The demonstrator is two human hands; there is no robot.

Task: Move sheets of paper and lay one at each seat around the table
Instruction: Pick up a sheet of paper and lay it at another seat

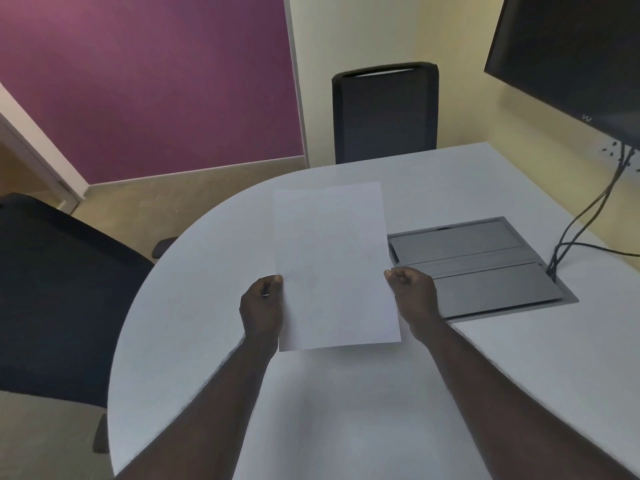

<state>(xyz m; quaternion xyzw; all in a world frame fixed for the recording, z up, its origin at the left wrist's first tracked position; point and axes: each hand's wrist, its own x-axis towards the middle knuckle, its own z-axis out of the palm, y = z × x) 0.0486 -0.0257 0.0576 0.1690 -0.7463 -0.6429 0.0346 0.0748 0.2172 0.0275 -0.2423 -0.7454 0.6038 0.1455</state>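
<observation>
A blank white sheet of paper (334,268) is held above the white table (346,393), near its rounded left end. My left hand (262,308) pinches the sheet's left edge and my right hand (414,297) pinches its right edge. I cannot tell whether this is one sheet or a thin stack. A black chair (385,112) stands at the table's far side, and a second black chair (59,296) stands at the left. No paper lies on the table in front of either chair.
A grey cable hatch (485,268) is set into the tabletop right of the paper, with black cables (585,220) rising from it toward a dark wall screen (571,53). A purple wall panel (145,81) stands behind, above beige carpet.
</observation>
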